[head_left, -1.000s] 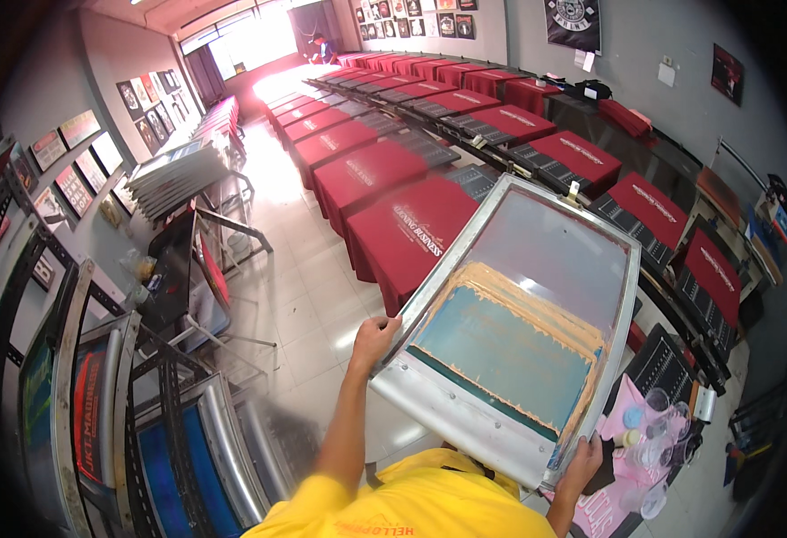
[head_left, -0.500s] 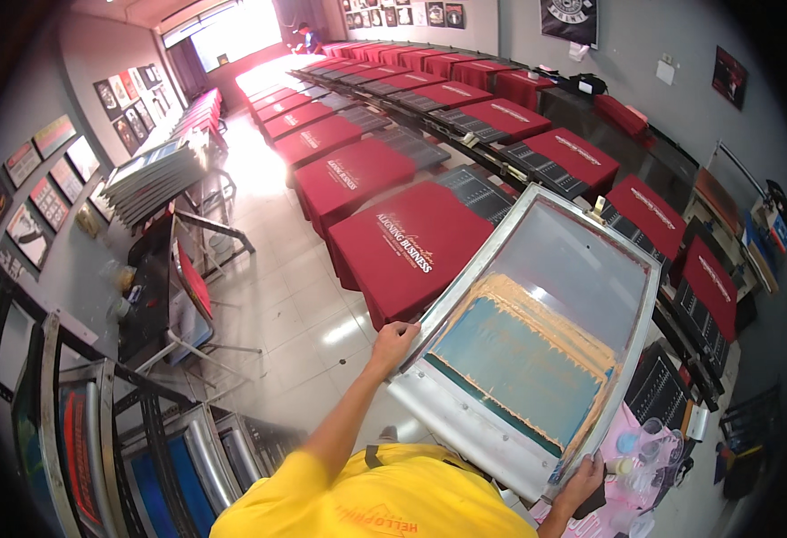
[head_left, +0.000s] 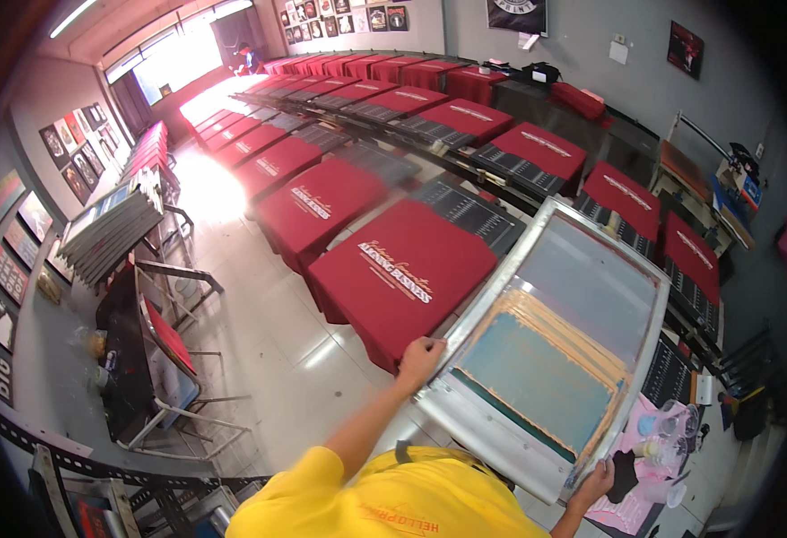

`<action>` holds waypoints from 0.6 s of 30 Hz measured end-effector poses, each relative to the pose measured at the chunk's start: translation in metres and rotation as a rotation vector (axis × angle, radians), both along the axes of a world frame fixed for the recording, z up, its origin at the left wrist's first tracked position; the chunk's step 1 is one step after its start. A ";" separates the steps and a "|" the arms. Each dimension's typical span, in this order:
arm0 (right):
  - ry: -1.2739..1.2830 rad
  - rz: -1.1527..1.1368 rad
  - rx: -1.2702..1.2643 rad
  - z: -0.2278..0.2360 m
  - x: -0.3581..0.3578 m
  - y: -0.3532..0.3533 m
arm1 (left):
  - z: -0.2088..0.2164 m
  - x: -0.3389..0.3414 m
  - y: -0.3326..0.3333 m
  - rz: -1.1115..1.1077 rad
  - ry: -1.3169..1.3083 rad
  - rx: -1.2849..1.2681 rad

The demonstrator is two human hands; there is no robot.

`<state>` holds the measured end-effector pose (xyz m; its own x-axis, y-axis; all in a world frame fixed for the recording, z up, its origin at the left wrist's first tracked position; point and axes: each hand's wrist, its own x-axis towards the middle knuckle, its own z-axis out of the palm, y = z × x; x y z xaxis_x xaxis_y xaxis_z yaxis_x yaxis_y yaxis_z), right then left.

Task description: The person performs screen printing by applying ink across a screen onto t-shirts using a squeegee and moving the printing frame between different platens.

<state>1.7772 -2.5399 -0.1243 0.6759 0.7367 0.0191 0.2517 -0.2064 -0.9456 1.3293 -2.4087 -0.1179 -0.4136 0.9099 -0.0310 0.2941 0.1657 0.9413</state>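
Between my two hands is a screen printing frame (head_left: 537,377), held tilted in front of my yellow shirt. Its metal rim surrounds a mesh with a teal stencil area and tan ink smeared across it. My left hand (head_left: 422,361) is closed on the frame's left edge. Lower right, my right hand (head_left: 598,480) grips the frame's near right corner; its fingers partly pass under the rim. Just beyond the frame's left edge lies a dark red T-shirt (head_left: 357,287) with a white and gold print, spread on a black platen (head_left: 469,215).
Long rows of platens carry more printed red shirts (head_left: 287,202). A pink-covered surface (head_left: 626,516) with plastic cups (head_left: 671,421) sits at my right. To the left stand stacked screen frames (head_left: 115,229) and a folding chair (head_left: 173,345). Another person (head_left: 248,59) is far back.
My view has turned to the left and the room has shifted in the picture. The frame stays in both hands, moving slightly right and down in view.
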 end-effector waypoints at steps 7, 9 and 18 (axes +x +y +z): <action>-0.144 -0.119 -0.005 -0.033 -0.006 -0.023 | -0.015 0.000 0.011 -0.098 0.032 -0.043; -0.106 -0.087 -0.021 -0.037 -0.007 -0.018 | -0.015 -0.009 0.011 -0.097 0.000 -0.031; -0.109 -0.134 0.031 -0.048 -0.017 0.009 | -0.036 -0.015 0.037 -0.089 0.046 -0.001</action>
